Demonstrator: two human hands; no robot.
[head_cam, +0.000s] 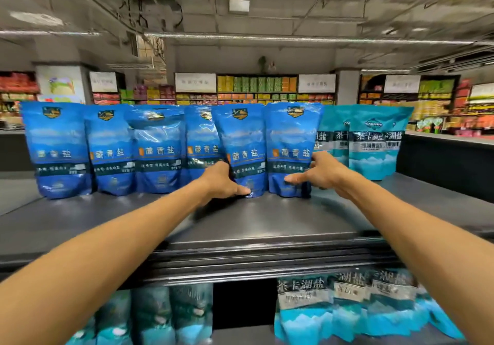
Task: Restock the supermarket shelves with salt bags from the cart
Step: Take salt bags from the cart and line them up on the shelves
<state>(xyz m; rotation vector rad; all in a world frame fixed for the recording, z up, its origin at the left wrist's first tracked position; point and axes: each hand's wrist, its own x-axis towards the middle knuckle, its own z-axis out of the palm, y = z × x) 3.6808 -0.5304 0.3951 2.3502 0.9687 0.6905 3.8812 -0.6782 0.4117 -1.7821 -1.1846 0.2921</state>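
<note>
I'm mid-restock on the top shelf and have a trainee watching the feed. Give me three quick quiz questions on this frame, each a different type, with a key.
1. True or false: the left hand holds a dark blue salt bag standing on the top shelf.
2. Multiple choice: the turquoise salt bags on the top shelf stand (A) left of the dark blue row, (B) right of it, (C) behind it.
3. Fill in: the right hand touches the ______ dark blue bag of the row.

Key: 1 true; 2 B; 3 rightmost.
</note>
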